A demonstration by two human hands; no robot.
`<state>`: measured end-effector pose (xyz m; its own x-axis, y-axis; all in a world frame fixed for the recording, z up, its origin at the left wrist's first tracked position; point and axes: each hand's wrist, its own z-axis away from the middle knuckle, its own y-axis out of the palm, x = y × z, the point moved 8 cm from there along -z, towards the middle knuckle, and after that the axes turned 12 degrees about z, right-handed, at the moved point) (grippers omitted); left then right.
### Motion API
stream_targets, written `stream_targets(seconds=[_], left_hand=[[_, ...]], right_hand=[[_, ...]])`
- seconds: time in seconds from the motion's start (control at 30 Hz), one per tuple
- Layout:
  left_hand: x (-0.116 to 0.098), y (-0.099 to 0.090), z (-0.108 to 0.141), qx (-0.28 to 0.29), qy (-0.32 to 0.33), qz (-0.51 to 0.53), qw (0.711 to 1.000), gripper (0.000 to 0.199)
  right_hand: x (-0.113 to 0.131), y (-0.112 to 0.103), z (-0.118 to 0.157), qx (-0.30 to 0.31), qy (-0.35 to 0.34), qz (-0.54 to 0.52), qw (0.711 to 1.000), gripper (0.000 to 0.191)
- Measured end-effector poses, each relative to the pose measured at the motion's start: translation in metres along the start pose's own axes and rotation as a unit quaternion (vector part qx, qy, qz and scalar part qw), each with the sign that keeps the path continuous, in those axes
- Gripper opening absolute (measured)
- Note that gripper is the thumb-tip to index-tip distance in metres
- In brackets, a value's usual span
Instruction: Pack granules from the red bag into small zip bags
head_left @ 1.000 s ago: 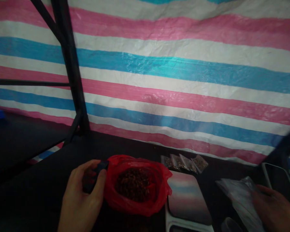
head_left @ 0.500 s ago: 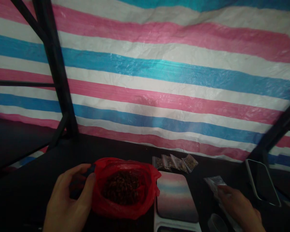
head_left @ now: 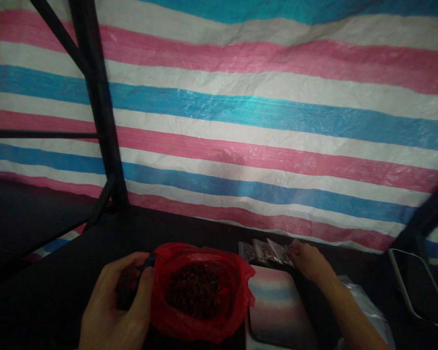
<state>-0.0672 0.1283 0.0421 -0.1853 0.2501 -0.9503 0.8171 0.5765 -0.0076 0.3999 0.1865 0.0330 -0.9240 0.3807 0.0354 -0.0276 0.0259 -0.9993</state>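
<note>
A red plastic bag (head_left: pixel 200 291) sits open on a black table (head_left: pixel 58 253), its rim rolled outward around a heap of dark brown, crumbly material (head_left: pixel 199 291). The dim light makes it hard to tell what the material is. The person's left hand (head_left: pixel 118 301) is at the bag's left edge, fingers curled closed around a dark handle (head_left: pixel 148 262). Most of that handle is hidden by the fingers, and its far end cannot be made out. The right hand (head_left: pixel 308 262) reaches across the table, its fingertips (head_left: pixel 294 250) touching the end of a row of small clear packets (head_left: pixel 264 252) with dark flecks inside. Whether those fingers have hold of a packet cannot be told. The right forearm passes over a square pad (head_left: pixel 277 311) in pink and blue, which is cut off by the lower edge. Further right lie crumpled clear plastic (head_left: pixel 368 311) and a phone (head_left: pixel 416 287). A black metal frame (head_left: pixel 102 121) stands before a striped pink, blue and white tarpaulin (head_left: pixel 219 121).
</note>
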Motion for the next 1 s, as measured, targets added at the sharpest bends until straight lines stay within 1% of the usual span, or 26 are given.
stream_targets(seconds=[0.07,0.1,0.13,0.17,0.27,0.33,0.37,0.4,0.43,0.47,0.53,0.57,0.6,0.67,0.7,0.73,0.87,0.93,0.97,1.0], left_hand=[[-0.003,-0.001,0.000,0.004,-0.002,0.003,1.000,0.041],[-0.004,-0.002,-0.001,0.007,-0.004,0.005,1.000,0.039],[-0.004,-0.003,-0.001,0.009,-0.005,0.009,1.000,0.037],[-0.005,-0.004,-0.001,0.009,-0.005,0.011,1.000,0.034],[-0.010,-0.006,0.002,0.010,0.007,0.015,1.000,0.025],[-0.017,-0.001,0.008,0.022,0.028,0.039,0.999,0.023],[-0.021,0.005,0.012,0.038,0.038,0.059,0.997,0.024],[-0.025,0.013,0.018,0.063,0.043,0.082,0.994,0.025],[-0.030,0.023,0.024,0.095,0.045,0.108,0.989,0.027],[-0.032,0.034,0.032,0.133,0.033,0.130,0.982,0.029],[-0.036,0.060,0.050,0.221,-0.009,0.175,0.959,0.035],[-0.037,0.069,0.057,0.242,-0.032,0.197,0.950,0.037],[-0.038,0.076,0.064,0.262,-0.048,0.216,0.939,0.039],[-0.039,0.086,0.072,0.294,-0.076,0.243,0.921,0.038],[-0.039,0.088,0.074,0.308,-0.092,0.255,0.912,0.038],[-0.038,0.090,0.075,0.321,-0.109,0.266,0.903,0.037],[-0.038,0.089,0.074,0.359,-0.161,0.308,0.866,0.040],[-0.036,0.086,0.071,0.359,-0.169,0.303,0.866,0.043],[-0.033,0.085,0.069,0.350,-0.167,0.293,0.874,0.044],[-0.028,0.083,0.066,0.333,-0.160,0.282,0.885,0.046]], right_hand=[[0.002,0.001,-0.002,0.005,0.003,-0.006,1.000,0.022],[0.001,-0.001,-0.002,0.004,0.007,-0.012,1.000,0.020],[0.000,-0.005,-0.001,0.000,0.012,-0.020,1.000,0.018],[-0.001,-0.011,0.001,-0.007,0.019,-0.030,0.999,0.020],[-0.004,-0.041,0.017,-0.042,0.041,-0.079,0.995,0.038],[0.002,-0.065,0.039,-0.070,0.051,-0.122,0.989,0.042],[0.009,-0.076,0.053,-0.083,0.050,-0.146,0.985,0.045],[0.019,-0.086,0.068,-0.099,0.045,-0.185,0.977,0.049],[0.032,-0.091,0.084,-0.101,0.035,-0.287,0.952,0.046],[0.050,-0.093,0.098,-0.091,0.009,-0.375,0.923,0.045],[0.096,-0.090,0.124,-0.028,-0.067,-0.473,0.878,0.044],[0.121,-0.084,0.135,0.023,-0.104,-0.499,0.860,0.044],[0.141,-0.077,0.143,0.073,-0.125,-0.523,0.840,0.044],[0.171,-0.064,0.154,0.151,-0.152,-0.566,0.796,0.044],[0.179,-0.058,0.156,0.173,-0.155,-0.580,0.781,0.043],[0.183,-0.054,0.157,0.184,-0.156,-0.588,0.772,0.043],[0.184,-0.041,0.152,0.190,-0.164,-0.599,0.760,0.038],[0.187,-0.038,0.152,0.190,-0.182,-0.603,0.753,0.035],[0.189,-0.036,0.152,0.185,-0.191,-0.598,0.756,0.034],[0.191,-0.036,0.151,0.174,-0.198,-0.587,0.765,0.033]])
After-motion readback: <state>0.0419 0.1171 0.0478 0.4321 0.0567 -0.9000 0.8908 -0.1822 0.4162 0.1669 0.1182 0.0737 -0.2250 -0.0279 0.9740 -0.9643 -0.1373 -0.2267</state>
